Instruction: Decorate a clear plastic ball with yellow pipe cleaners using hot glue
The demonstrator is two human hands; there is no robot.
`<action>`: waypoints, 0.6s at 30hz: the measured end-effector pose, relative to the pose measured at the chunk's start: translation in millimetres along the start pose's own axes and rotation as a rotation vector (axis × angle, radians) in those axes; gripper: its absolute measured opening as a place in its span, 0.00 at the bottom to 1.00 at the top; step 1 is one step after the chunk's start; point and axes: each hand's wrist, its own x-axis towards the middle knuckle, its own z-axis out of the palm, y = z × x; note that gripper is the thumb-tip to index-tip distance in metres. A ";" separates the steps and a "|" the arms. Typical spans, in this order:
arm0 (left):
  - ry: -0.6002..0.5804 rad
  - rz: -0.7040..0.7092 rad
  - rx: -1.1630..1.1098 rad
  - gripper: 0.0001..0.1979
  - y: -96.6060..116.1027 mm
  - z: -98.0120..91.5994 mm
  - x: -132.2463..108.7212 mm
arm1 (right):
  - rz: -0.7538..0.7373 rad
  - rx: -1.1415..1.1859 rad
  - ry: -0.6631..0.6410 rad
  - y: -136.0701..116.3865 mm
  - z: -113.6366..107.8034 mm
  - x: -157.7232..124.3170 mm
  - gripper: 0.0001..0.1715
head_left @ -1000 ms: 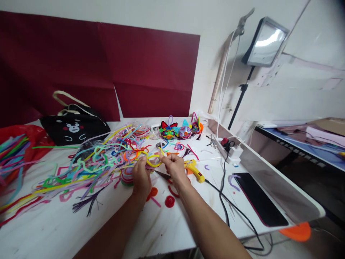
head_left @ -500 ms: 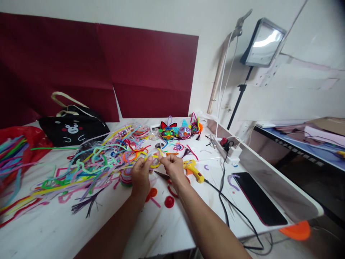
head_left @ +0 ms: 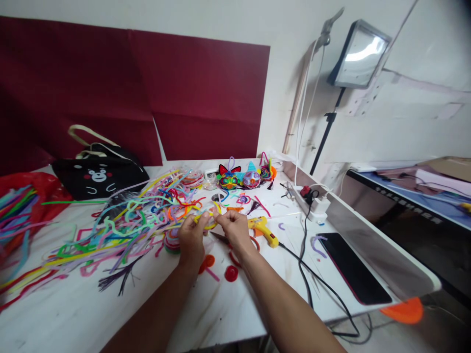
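Between my two hands is a yellow pipe cleaner (head_left: pixel 211 226), bent into a curve. My left hand (head_left: pixel 193 237) pinches one side of it between thumb and fingers. Closed on the other side is my right hand (head_left: pixel 235 229), its fingertips close to the left ones. Scissors with red handles (head_left: pixel 253 243) lie under my right hand, their dark blade pointing left. A yellow glue gun (head_left: pixel 265 229) rests just right of that hand. Below the hands are a red coiled disc (head_left: pixel 231 273) and an orange one (head_left: pixel 207 264). A coiled multicoloured piece (head_left: pixel 171 240) sits partly behind my left hand.
Tangled pipe cleaners (head_left: pixel 128 220) cover the table's left side, before a black bag (head_left: pixel 99 174). Colourful finished ornaments (head_left: pixel 251 177) stand at the back. At right are a power strip (head_left: pixel 311 203), a phone (head_left: pixel 353 268) and a black cord (head_left: pixel 324 289).
The yellow pipe cleaner has shifted slightly between my fingers, and its loop looks lower and flatter. Both hands stay in nearly the same place.
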 end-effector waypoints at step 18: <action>0.044 -0.104 -0.027 0.16 12.9 0.6 -0.7 | -0.047 -0.048 -0.028 8.9 -2.9 4.7 0.24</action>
